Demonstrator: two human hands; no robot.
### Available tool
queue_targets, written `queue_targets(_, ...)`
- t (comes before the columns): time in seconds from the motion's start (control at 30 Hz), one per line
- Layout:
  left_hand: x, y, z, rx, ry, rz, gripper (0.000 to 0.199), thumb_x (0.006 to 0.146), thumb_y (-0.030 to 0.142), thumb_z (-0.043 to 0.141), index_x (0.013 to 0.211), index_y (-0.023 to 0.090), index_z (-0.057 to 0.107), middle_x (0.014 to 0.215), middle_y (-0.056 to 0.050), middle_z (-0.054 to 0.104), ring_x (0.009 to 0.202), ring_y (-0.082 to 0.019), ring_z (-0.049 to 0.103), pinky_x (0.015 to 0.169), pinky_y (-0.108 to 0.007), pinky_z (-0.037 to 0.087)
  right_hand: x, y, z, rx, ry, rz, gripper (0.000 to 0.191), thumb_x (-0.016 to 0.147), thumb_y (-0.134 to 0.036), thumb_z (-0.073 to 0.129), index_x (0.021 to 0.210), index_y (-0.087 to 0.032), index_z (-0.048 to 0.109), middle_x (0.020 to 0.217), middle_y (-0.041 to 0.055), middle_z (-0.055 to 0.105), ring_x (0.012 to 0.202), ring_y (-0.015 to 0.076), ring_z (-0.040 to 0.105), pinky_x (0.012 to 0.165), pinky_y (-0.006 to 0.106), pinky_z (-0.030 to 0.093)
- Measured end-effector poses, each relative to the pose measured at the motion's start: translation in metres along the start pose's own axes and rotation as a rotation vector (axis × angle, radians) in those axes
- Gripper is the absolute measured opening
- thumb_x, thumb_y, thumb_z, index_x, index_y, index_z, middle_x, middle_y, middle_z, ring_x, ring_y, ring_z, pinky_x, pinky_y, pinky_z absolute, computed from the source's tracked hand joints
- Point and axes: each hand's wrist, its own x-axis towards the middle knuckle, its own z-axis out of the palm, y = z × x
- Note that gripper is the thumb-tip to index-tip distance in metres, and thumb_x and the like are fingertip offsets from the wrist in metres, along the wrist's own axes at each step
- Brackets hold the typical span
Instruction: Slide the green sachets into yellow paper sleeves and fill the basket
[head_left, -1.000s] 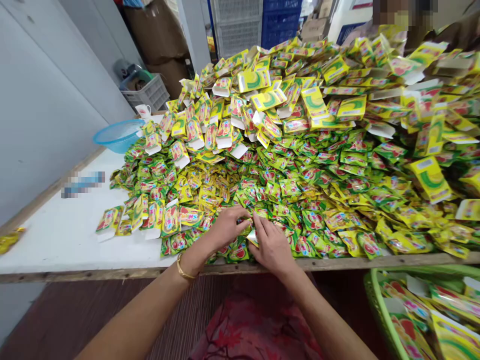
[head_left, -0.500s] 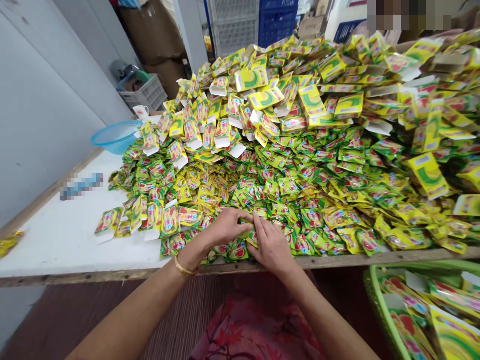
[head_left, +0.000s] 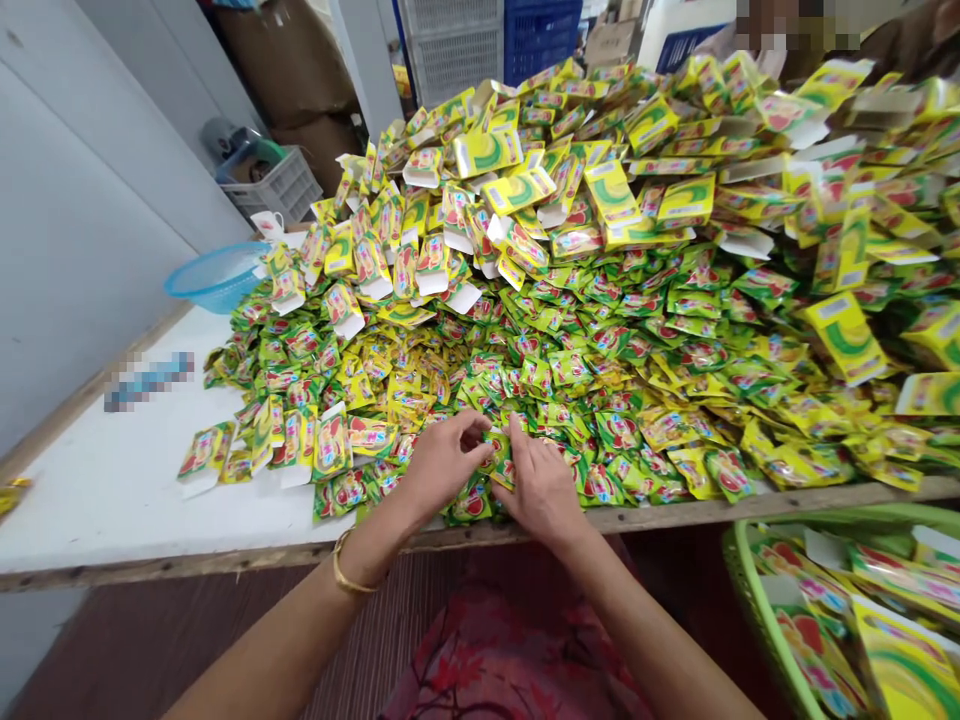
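Observation:
My left hand [head_left: 442, 465], a gold bangle on its wrist, has its fingers curled and its thumb at the left edge of a small green packet [head_left: 498, 462]. On the packet's right side, my right hand [head_left: 540, 485] grips it between fingers and thumb. Both hands are low over the front of a heap of green and yellow packets [head_left: 570, 368]. Small yellow boxes [head_left: 611, 192], many with white flaps open, are piled behind the packets. More boxes [head_left: 332, 440] lie in a row to the left of my left hand.
A blue basket [head_left: 217, 275] stands at the table's back left. On the white table [head_left: 150, 480] lies a blurred blue object [head_left: 150, 380]. A green basket [head_left: 739, 560] of boxes is at the lower right. Crates [head_left: 540, 40] stand behind; part of a person shows at the upper right.
The view has shifted slightly, so the table and heap sit a little further left. My left fingers have drawn back from my right fingertips, and the green packet between the hands shows more clearly.

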Motion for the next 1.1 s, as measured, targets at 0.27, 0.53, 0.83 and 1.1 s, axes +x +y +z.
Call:
queue_targets(0.27,0.008,0.003,0.014,0.25,-0.076,0.128,0.019,0.065,0.006,0.054,0.068,0.02,0.067,0.059,0.002,0.06,0.054,-0.012,0.049,0.06,-0.023,0.036,-0.002,0.0,0.001,-0.029,0.016,-0.008,0.077,0.087,-0.034,0.045,0.145,-0.002,0.006,0.102,0.0146,0.06,0.089,0.0253,0.052,0.079,0.038,0.042)
queue_targets(0.53,0.017,-0.001,0.012,0.085,-0.232,0.036,0.019,0.067,0.009,0.049,0.064,0.018,0.065,0.054,0.003,0.058,0.052,-0.012,0.05,0.056,-0.022,0.036,-0.002,0.001,0.002,-0.016,0.001,-0.009,0.078,0.087,-0.033,0.044,0.145,-0.002,0.003,0.1,0.0138,0.061,0.087,0.0254,0.051,0.079,0.038,0.042)
queue_targets(0.83,0.01,0.002,0.025,-0.034,-0.183,0.017,0.017,0.073,0.013,0.045,0.061,0.018,0.055,0.057,0.002,0.054,0.056,-0.012,0.048,0.059,-0.022,0.042,-0.002,0.001,0.001,0.0,0.063,0.016,0.074,0.089,-0.036,0.042,0.145,-0.004,0.006,0.099,0.0137,0.06,0.086,0.0249,0.052,0.076,0.037,0.043)
queue_targets(1.1,-0.008,0.001,0.005,0.283,0.095,0.166,0.022,0.078,0.021,0.049,0.08,0.02,0.07,0.085,-0.005,0.066,0.084,-0.018,0.058,0.081,-0.033,0.047,0.0,0.005,0.005,0.056,0.15,0.087,0.075,0.086,-0.036,0.047,0.144,-0.004,0.012,0.108,0.0171,0.06,0.089,0.0255,0.055,0.076,0.037,0.044)
